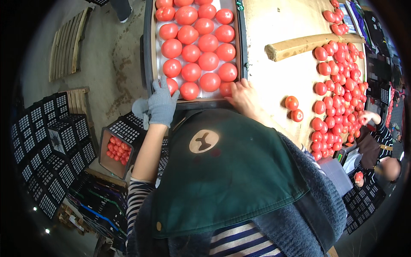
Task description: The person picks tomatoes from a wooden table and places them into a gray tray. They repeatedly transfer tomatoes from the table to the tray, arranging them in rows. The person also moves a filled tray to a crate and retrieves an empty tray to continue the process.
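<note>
A black crate (148, 41) with a brown lining and white sheet holds rows of red tomatoes (208, 61) in front of me. My left hand (161, 104), in a grey glove, is at the crate's near left corner, its fingers over the rim against a tomato (172, 85). Bare, my right hand (243, 96) rests at the near right corner, with its fingertips by another tomato (225, 89); whether they grip it I cannot tell. Two loose tomatoes (291, 103) lie on the tabletop (266, 77) to the right.
Many tomatoes (348, 96) lie along the table's right side, below a padded bar (308, 45). Beyond them a co-worker (369, 141) holds a tomato. At left are stacked black crates (57, 138), a lined crate (106, 154) of tomatoes and a wooden pallet (69, 45).
</note>
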Demonstrator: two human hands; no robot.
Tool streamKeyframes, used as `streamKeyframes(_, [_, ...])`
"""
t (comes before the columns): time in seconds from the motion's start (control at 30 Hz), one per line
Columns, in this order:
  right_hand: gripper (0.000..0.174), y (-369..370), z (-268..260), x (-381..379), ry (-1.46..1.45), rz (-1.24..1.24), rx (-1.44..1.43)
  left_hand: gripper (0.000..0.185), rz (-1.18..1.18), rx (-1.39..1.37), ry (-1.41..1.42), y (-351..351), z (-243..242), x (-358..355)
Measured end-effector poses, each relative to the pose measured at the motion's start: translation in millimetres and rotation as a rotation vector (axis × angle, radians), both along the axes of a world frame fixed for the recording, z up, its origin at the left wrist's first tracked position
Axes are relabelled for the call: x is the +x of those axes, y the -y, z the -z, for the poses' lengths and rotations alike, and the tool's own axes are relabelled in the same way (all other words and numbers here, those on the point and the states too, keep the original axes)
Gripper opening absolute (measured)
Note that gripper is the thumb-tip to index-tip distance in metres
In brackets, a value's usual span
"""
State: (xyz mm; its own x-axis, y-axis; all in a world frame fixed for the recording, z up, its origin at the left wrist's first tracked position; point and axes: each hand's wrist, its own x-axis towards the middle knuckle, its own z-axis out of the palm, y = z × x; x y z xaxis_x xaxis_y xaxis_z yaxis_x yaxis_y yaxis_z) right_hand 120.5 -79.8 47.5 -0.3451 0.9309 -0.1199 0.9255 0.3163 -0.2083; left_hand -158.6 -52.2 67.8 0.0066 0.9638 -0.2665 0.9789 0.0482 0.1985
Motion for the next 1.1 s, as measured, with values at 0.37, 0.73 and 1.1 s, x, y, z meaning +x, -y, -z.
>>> streamKeyframes(0.37, [0.086,-51,-12,-19,0.065,0.13,-0.462,0.058,0.01,-0.081,0.549,13,-33,27])
streamKeyframes(0.73, [0.05,-28,-66,-13,-1.176,0.582,-1.064,0.081,0.054,-0.066,1.257,23,-54,76])
streamKeyframes(1.1, [0.041,-22,-59,-20,-0.778,0.143,-0.155,0.047,-0.768,-0.361,1.716,-1,-82,26])
